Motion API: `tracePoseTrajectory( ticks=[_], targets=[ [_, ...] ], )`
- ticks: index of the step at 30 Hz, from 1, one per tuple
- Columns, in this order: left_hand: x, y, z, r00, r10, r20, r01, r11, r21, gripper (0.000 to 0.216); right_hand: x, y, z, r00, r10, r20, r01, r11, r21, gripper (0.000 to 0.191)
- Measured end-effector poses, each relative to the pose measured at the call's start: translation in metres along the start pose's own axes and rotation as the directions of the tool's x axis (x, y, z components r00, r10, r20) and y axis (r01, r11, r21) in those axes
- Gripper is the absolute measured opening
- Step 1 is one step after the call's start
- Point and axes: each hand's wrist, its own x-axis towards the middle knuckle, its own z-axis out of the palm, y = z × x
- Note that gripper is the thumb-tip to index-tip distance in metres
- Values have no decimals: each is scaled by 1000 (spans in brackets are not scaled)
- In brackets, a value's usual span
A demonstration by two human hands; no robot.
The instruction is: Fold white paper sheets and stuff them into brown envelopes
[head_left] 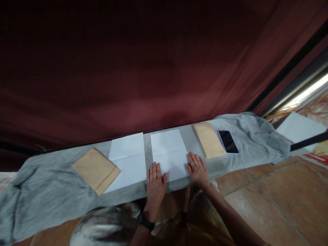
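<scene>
A white sheet of paper (pixel 169 150) lies flat on a grey cloth (pixel 46 191). My left hand (pixel 155 182) rests flat, fingers together, at the sheet's near left corner. My right hand (pixel 197 168) lies flat on the sheet's near right edge. Neither hand holds anything. A second white sheet (pixel 127 160) lies just left of the first. A stack of brown envelopes (pixel 96 169) overlaps its left side. Another brown envelope stack (pixel 208 139) lies right of my right hand, with a dark phone (pixel 228 141) beside it.
A dark red curtain (pixel 143 68) hangs right behind the cloth. Tiled floor (pixel 276 194) spreads to the right. Further right lie a white board (pixel 299 128) and a black bar (pixel 309 140). I wear a dark wristband (pixel 146 222) on the left wrist.
</scene>
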Motion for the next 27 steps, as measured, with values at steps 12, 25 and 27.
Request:
tracePoseTrajectory(
  ticks=[12, 25, 27],
  targets=[
    [-14, -20, -13, 933, 211, 292, -249, 963, 102, 52, -8, 13, 3, 998, -33, -55, 36, 998, 42, 51],
    [2, -21, -33, 912, 187, 366, -187, 982, -35, 62, -12, 28, 8, 996, 4, -87, 32, 910, 414, 43],
    [3, -24, -40, 928, 148, 342, -128, 989, -80, 52, -11, 33, 7, 994, 73, -77, -19, 837, 547, 43]
  ],
)
